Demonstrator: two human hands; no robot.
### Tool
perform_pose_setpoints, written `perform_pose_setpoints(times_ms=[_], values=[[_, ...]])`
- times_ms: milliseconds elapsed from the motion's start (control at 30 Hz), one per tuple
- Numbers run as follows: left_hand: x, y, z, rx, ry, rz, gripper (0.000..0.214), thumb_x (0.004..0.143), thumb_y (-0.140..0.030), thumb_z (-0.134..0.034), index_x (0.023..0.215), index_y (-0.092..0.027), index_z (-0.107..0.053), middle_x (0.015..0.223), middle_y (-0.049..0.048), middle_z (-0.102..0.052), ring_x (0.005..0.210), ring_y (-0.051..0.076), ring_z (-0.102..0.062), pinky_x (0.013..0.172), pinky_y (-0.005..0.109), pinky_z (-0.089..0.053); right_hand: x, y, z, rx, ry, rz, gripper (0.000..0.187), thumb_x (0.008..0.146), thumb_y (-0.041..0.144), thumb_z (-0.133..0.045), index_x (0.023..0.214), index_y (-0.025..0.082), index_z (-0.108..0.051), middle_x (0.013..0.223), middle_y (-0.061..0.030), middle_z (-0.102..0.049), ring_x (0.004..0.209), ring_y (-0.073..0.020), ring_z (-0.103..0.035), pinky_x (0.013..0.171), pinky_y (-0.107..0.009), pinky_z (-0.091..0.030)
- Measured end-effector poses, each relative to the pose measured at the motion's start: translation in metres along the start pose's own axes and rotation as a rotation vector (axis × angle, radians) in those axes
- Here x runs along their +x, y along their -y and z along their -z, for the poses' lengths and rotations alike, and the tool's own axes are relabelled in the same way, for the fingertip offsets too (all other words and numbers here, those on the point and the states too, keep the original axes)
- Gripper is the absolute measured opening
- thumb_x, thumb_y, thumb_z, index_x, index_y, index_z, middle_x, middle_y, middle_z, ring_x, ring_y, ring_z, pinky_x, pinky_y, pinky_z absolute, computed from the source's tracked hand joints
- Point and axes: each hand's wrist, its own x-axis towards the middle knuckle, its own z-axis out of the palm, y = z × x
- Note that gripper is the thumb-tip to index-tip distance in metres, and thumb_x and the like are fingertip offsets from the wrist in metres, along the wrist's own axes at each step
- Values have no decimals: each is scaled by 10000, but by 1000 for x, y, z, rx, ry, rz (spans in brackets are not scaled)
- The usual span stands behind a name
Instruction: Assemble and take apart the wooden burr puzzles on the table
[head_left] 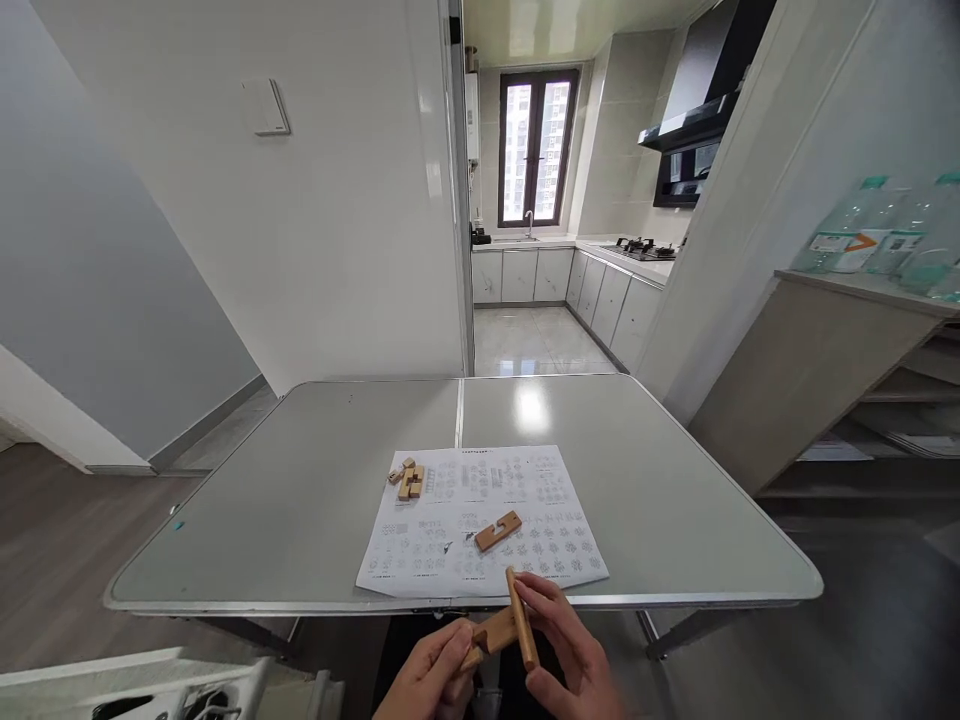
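My left hand (435, 672) pinches one end of a notched wooden puzzle piece (498, 632) in front of the table's near edge. In my right hand (564, 645) is a second wooden puzzle piece (521, 620), a slim bar gripped between thumb and fingers. The bar stands nearly upright and crosses the right end of the notched piece; whether the two interlock I cannot tell. Beyond my hands, a flat wooden piece with a cutout (498, 531) lies on a printed sheet (465, 575). Several small wooden pieces (410, 483) sit together near the sheet's upper left corner.
The sheet, covered with small diagrams, rests on a grey folding table (300, 480) with a metal rim. A white object (135, 690) is at lower left. Plastic bottles (862, 235) stand on a shelf unit (817, 370) at right. A kitchen opens behind the table.
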Motion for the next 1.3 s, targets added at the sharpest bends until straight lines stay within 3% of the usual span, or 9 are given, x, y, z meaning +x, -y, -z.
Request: perform_pose_setpoints(times_ms=[67, 267, 433, 633, 900, 1067, 1300], values=[[-1, 2, -1, -6, -6, 11, 594, 801, -740, -735, 757, -217, -456, 536, -132, -266, 450, 47, -132, 433, 235, -96, 1, 5, 3, -21, 71, -29, 706, 793, 695, -778, 1395, 338, -686, 1522, -119, -547, 1386, -368, -550, 1125, -419, -482], [-2, 6, -5, -17, -24, 30, 619, 765, -764, -746, 746, -223, -446, 520, -141, -243, 444, 45, -101, 437, 241, -79, 2, 9, 4, 15, 127, -75, 721, 757, 692, -813, 1375, 341, -692, 1534, -112, -543, 1394, -371, -538, 1147, -433, -451], [-4, 4, -15, -13, -59, 40, 617, 764, -767, -745, 774, -220, -460, 544, -133, -261, 471, 50, -118, 464, 240, -96, -3, 6, -1, 112, 191, -190, 947, 680, 622, -909, 1505, 329, -550, 1486, -116, -607, 1380, -373, -559, 1171, -481, -420], [-5, 1, -21, 25, -77, 56, 649, 715, -799, -755, 757, -220, -463, 520, -136, -271, 459, 48, -130, 453, 237, -102, -7, 1, -4, 183, 199, -185, 889, 716, 608, -882, 1481, 286, -561, 1473, -131, -608, 1315, -365, -609, 1163, -498, -417], [-2, 7, -21, 24, -47, 8, 604, 782, -785, -709, 828, -200, -562, 478, -132, -306, 405, 53, -164, 419, 230, -146, -7, 8, -11, 229, 178, -213, 881, 713, 627, -876, 1463, 290, -561, 1449, -125, -627, 1318, -356, -611, 1147, -468, -433], [-3, 14, -17, 11, -84, -44, 581, 811, -750, -713, 810, -182, -587, 470, -120, -327, 419, 54, -174, 435, 223, -135, -5, 3, -11, 231, 253, -225, 916, 695, 621, -889, 1470, 282, -538, 1490, -133, -601, 1395, -370, -552, 1171, -466, -409], [-10, 19, -22, -93, -150, -35, 582, 747, -734, -780, 762, -187, -586, 421, -115, -329, 415, 54, -173, 449, 228, -111, -9, -8, -13, 215, 213, -203, 956, 635, 580, -937, 1461, 267, -572, 1529, -136, -572, 1468, -376, -471, 1206, -459, -377]])
